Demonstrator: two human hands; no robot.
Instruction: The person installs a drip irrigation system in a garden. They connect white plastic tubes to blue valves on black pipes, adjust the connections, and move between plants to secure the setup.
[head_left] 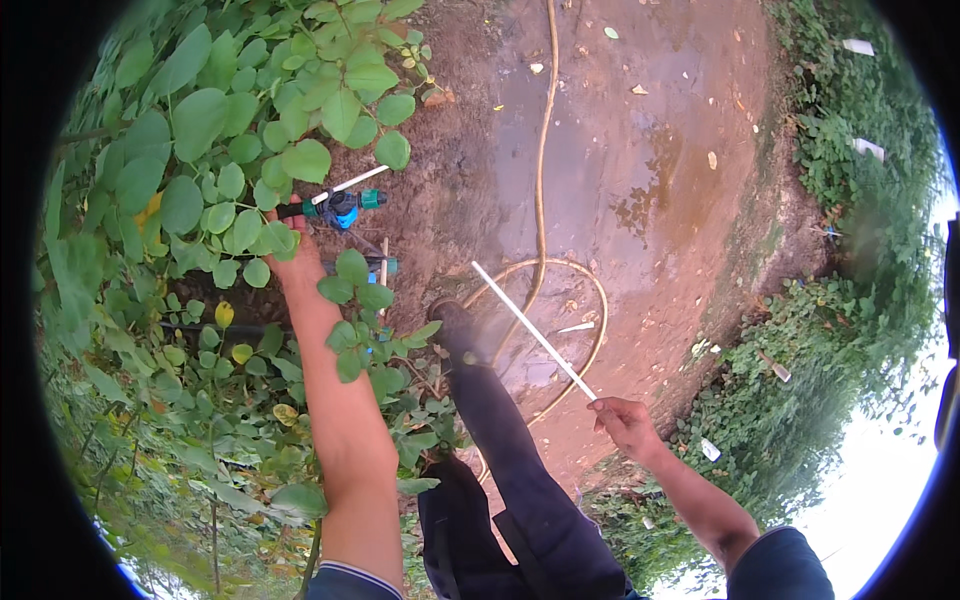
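Note:
My left hand (285, 245) reaches in among the leaves at the upper left, partly covered by them. Its fingers are closed round the black pipe end of a hose valve (341, 208) with a blue handle and green collars. A short white stick (358, 179) lies slanted against the valve's upper side. My right hand (622, 424), out to the right, pinches the lower end of a long thin white stick (530, 330). This stick slants up and left over the muddy ground, its far end apart from everything.
A yellowish hose (545, 130) runs down the wet muddy path (650, 130) and loops near my dark boot (455, 325). Another green fitting (383, 265) sits low by the plants. Leafy bushes (200, 120) crowd the left; more greenery (800, 370) lines the right, with pale tags.

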